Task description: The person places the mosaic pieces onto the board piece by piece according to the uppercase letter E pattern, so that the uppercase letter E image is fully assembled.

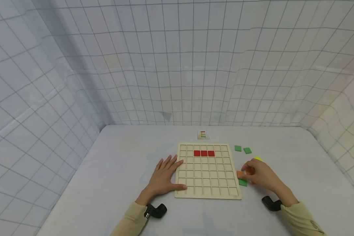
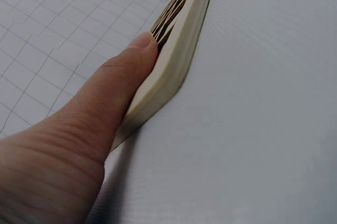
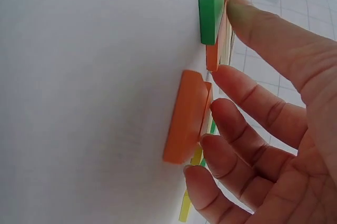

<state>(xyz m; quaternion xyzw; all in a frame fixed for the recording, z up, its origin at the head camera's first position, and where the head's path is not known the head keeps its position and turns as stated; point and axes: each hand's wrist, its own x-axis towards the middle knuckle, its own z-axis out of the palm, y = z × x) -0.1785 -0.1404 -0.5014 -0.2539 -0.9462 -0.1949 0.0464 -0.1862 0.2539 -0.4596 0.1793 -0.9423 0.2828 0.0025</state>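
Tile-picking seems in hand: right of the square cream gridded board [image 1: 206, 174], the right hand [image 1: 261, 173] curves at a flat orange tile [image 1: 240, 174], grip unclear; the left hand [image 1: 163, 178] spreads over the board's left edge. Next likely wants a firm pinch.

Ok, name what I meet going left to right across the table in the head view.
Left hand, grid board with three red tiles set in it, left far green tile, right hand.
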